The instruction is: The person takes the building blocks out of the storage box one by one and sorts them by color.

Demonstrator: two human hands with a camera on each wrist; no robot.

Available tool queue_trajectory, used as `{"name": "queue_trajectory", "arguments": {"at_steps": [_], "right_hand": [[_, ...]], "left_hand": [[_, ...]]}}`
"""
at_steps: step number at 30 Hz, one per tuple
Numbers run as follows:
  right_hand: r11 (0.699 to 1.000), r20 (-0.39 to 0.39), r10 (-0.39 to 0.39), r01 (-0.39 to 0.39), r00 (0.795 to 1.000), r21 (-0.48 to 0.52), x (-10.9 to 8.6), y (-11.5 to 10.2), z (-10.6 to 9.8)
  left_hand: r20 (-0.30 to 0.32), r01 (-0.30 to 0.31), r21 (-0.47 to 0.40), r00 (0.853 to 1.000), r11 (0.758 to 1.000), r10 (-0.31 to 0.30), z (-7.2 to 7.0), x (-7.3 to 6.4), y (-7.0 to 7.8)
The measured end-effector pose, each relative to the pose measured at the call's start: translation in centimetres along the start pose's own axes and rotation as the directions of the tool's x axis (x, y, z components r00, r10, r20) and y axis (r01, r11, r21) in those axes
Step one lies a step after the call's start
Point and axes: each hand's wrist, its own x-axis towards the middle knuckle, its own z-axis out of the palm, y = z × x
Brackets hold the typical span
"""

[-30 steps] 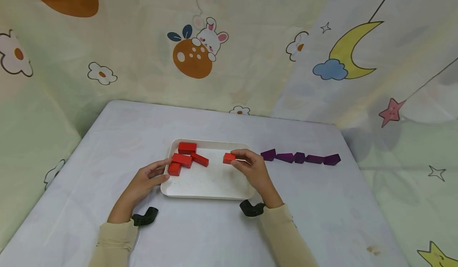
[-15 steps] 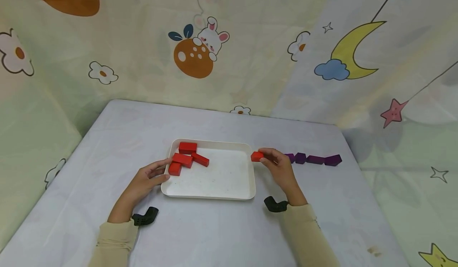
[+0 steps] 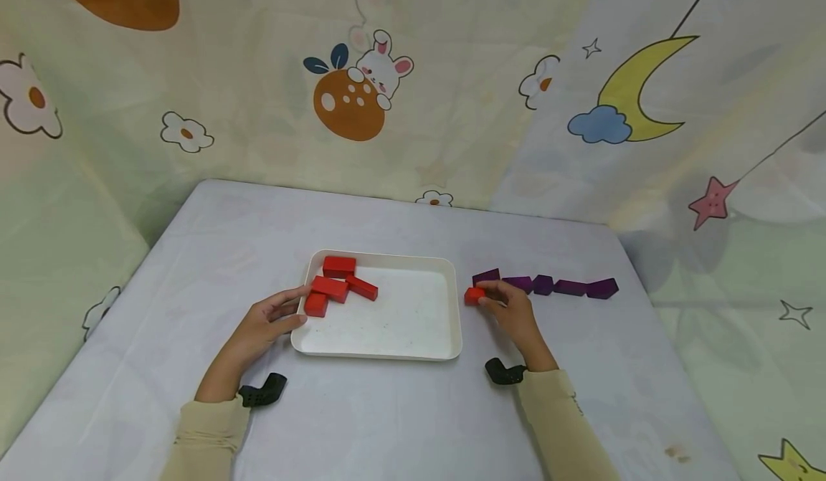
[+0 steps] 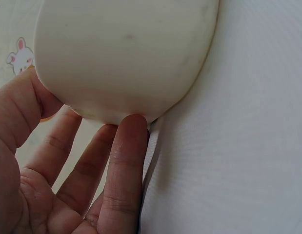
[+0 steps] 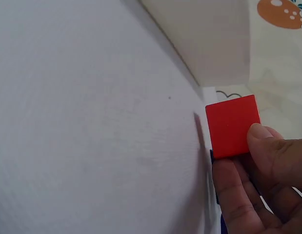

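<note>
Between thumb and fingers, my right hand (image 3: 515, 317) pinches a red block (image 3: 474, 295) just right of the white tray (image 3: 413, 357). One square face of that block (image 5: 232, 126) shows in the right wrist view, over the table. My left hand (image 3: 263, 325) holds the tray's left end, thumb at the rim and fingers against the outer wall (image 4: 126, 63) in the left wrist view. Several red blocks (image 3: 330, 287) lie in the tray's left part. Behind the right hand, several purple blocks (image 3: 571, 288) form a row running to the right.
A white cloth covers the table (image 3: 387, 424), whose far edge meets a patterned curtain (image 3: 258, 108). Black wrist mounts (image 3: 262, 391) stick out from both wrists.
My right hand has carried the red block rightward out over the tray's right rim, then lowered it toward the table near the leftmost purple block. The left hand has stayed at the tray.
</note>
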Motion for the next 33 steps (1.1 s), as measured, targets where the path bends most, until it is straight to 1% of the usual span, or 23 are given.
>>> {"name": "queue_trajectory", "arguments": {"at_steps": [4,8,12,16,21,24,27,33], "right_hand": [[1.000,-0.012,0.015,-0.016,1.000,-0.013,0.2,0.5,0.3],[1.000,-0.010,0.026,-0.026,1.000,-0.011,0.1,0.4,0.1],[1.000,-0.010,0.024,-0.024,1.000,0.008,-0.1,-0.5,-0.3],[0.999,0.000,-0.024,0.024,1.000,0.026,-0.1,-1.9,-0.6],[0.991,0.039,-0.126,0.123,0.991,0.060,0.3,-3.7,-0.3],[0.982,0.076,-0.170,0.162,0.982,0.100,0.7,-4.7,0.2],[0.976,0.122,-0.186,0.169,0.975,0.137,1.2,-5.6,0.8],[0.967,0.199,-0.186,0.143,0.962,0.211,2.3,-7.0,3.0]], "left_hand": [[0.000,-0.003,0.003,1.000,1.000,0.003,0.0,0.0,0.0],[0.002,0.007,-0.001,1.000,1.000,-0.007,0.0,-0.2,0.1],[0.003,0.010,-0.001,1.000,1.000,-0.010,0.0,-0.1,0.1],[-0.001,0.017,-0.004,1.000,1.000,-0.017,0.0,0.0,0.0],[0.006,0.014,-0.017,1.000,1.000,-0.014,-0.1,0.0,-0.1],[0.010,0.003,-0.017,1.000,1.000,-0.003,-0.1,0.0,-0.1],[0.011,-0.007,-0.018,1.000,1.000,0.007,-0.1,0.0,-0.1],[0.015,-0.016,-0.023,1.000,1.000,0.016,-0.2,0.0,-0.2]]}}
